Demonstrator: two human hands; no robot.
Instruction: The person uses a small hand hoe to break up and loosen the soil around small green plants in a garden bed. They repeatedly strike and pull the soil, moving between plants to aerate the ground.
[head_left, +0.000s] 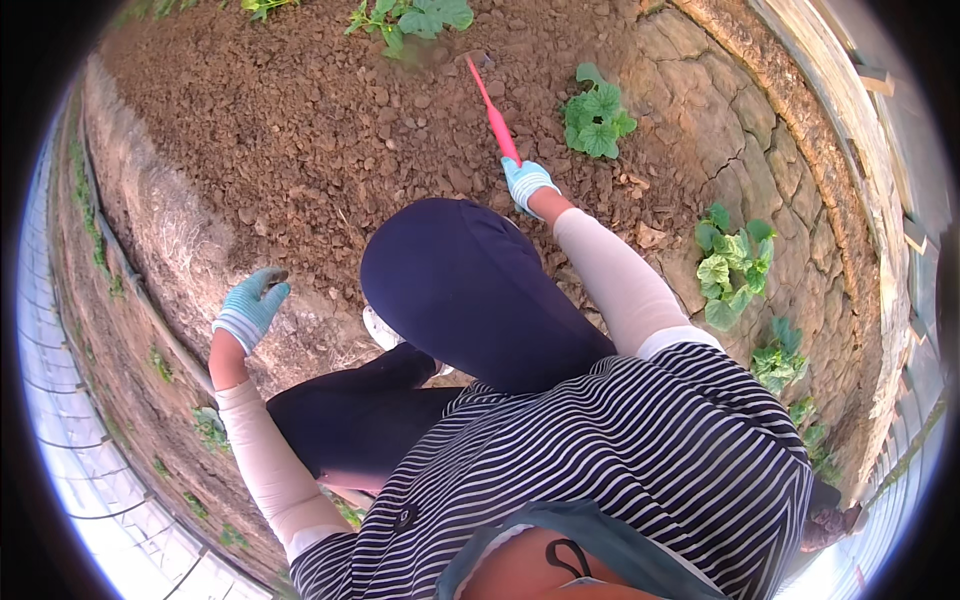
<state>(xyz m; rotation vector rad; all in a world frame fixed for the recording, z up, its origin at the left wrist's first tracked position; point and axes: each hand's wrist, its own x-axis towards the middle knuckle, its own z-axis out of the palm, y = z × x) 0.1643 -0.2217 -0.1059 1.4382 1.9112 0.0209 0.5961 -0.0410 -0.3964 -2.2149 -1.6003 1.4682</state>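
Note:
My right hand (526, 184), in a pale blue knit glove with a striped cuff, grips the end of a red-pink handle. It belongs to a small hand hoe (499, 126), whose metal head (478, 57) rests at the loose brown soil (330, 127), partly blurred against it. A leafy green seedling (598, 116) grows right of the hoe, and another seedling (427, 18) stands just beyond its head. Out to the left, my left hand (251, 304) wears a matching glove with soiled fingertips. Its thumb and fingers are apart, with nothing visible between them, over the pale dry ground.
Cracked soil (739, 135) runs along the right, with more seedlings (733, 266) in a row. A wooden edging (847, 150) bounds that side. My bent knee (450, 285) stands between my hands. At left, a dark hose or pipe (142, 289) lies along the bed.

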